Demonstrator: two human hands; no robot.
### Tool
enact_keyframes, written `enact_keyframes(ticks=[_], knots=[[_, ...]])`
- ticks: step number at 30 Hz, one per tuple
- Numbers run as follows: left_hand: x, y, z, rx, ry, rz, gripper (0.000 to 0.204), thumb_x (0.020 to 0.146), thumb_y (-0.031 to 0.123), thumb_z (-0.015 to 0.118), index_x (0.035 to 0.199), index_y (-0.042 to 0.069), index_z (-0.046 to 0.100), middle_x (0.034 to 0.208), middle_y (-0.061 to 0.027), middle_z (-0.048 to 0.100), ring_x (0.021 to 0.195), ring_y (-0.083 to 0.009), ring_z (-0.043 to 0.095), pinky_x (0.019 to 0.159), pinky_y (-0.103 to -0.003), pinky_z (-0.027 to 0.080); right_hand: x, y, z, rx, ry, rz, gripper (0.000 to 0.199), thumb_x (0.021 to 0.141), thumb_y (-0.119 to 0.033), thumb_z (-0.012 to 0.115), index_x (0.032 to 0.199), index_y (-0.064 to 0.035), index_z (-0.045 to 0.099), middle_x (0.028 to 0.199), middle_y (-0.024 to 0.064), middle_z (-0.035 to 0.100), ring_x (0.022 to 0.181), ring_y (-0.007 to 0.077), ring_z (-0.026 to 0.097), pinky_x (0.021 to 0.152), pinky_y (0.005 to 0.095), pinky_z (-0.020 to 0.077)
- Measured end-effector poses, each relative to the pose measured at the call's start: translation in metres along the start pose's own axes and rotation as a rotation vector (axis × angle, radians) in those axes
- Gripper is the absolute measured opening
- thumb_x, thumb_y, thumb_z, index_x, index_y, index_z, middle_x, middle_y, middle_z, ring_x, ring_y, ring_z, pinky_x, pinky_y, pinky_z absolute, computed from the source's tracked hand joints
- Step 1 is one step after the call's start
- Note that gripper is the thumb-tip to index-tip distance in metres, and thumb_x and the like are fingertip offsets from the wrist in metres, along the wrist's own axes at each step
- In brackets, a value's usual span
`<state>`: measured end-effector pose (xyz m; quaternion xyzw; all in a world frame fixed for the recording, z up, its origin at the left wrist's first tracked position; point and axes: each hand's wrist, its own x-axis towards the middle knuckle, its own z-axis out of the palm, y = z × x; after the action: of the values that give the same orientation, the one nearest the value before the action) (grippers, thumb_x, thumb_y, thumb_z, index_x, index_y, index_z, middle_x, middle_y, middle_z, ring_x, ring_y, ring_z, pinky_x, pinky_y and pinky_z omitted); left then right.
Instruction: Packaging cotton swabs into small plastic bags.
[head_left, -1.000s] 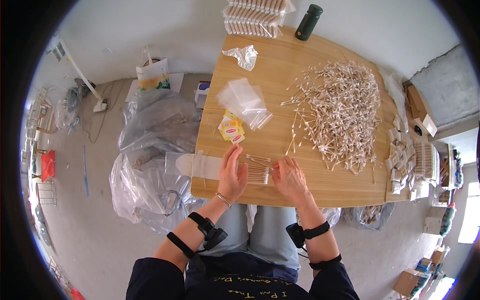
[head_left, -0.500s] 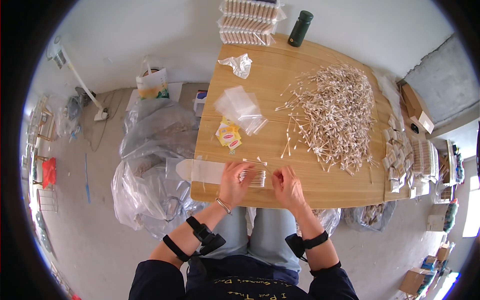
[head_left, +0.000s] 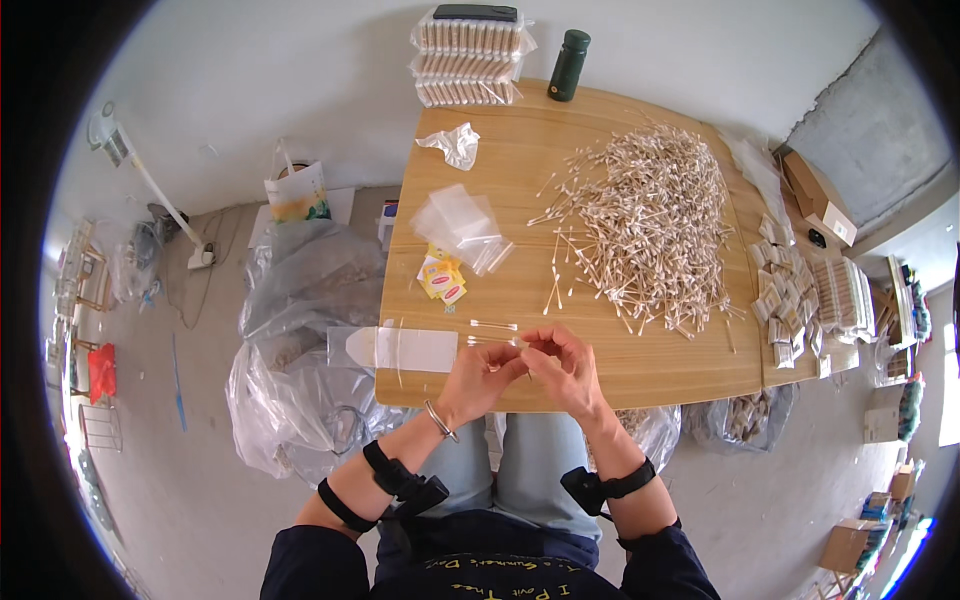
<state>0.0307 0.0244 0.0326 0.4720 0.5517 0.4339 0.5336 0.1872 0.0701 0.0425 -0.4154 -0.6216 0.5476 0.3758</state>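
My left hand (head_left: 482, 378) and my right hand (head_left: 563, 368) meet at the near edge of the wooden table (head_left: 520, 190). Together they pinch a small clear plastic bag (head_left: 500, 342) with a few cotton swabs in it; the fingers hide most of it. A large heap of cotton swabs (head_left: 650, 215) covers the table's right half. A stack of empty clear bags (head_left: 460, 222) and small yellow-and-red labels (head_left: 441, 279) lie left of centre, beyond my left hand.
A strip of white backing paper (head_left: 400, 349) overhangs the table's left front edge. Packed swab bundles (head_left: 470, 55) and a dark green bottle (head_left: 568, 65) stand at the far edge. Filled packets (head_left: 800, 290) lie right. Big plastic sacks (head_left: 300, 330) sit on the floor left.
My hands have drawn closer together at the table's near edge, closing around the small bag. The rest of the table is unchanged; the view shifted slightly.
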Motion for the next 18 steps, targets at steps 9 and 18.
enact_keyframes(ticks=[9, 18], knots=[[-0.01, -0.004, -0.011, -0.075, -0.175, -0.129, 0.019, 0.094, 0.012, 0.057, 0.102, -0.002, 0.068, 0.088, -0.0033, 0.069, 0.08, -0.007, 0.06, 0.075, -0.022, 0.048, 0.006, 0.015, 0.006, 0.182, 0.036, 0.234, 0.009, 0.085, -0.009, 0.068, 0.089, -0.0002, 0.068, 0.07, 0.0031, 0.064, 0.064, 0.0093, 0.057, 0.06, 0.025, 0.0474], [-0.01, -0.034, -0.067, 0.436, 0.256, 0.23, 0.019, 0.093, 0.003, 0.053, 0.108, 0.001, 0.064, 0.087, -0.009, 0.065, 0.08, -0.0149, 0.063, 0.072, -0.028, 0.05, 0.027, 0.055, 0.01, -0.796, -0.041, -0.364, 0.012, 0.078, -0.008, 0.066, 0.087, -0.0144, 0.071, 0.084, 0.0028, 0.056, 0.084, 0.0228, 0.056, 0.073, 0.036, 0.0483]])
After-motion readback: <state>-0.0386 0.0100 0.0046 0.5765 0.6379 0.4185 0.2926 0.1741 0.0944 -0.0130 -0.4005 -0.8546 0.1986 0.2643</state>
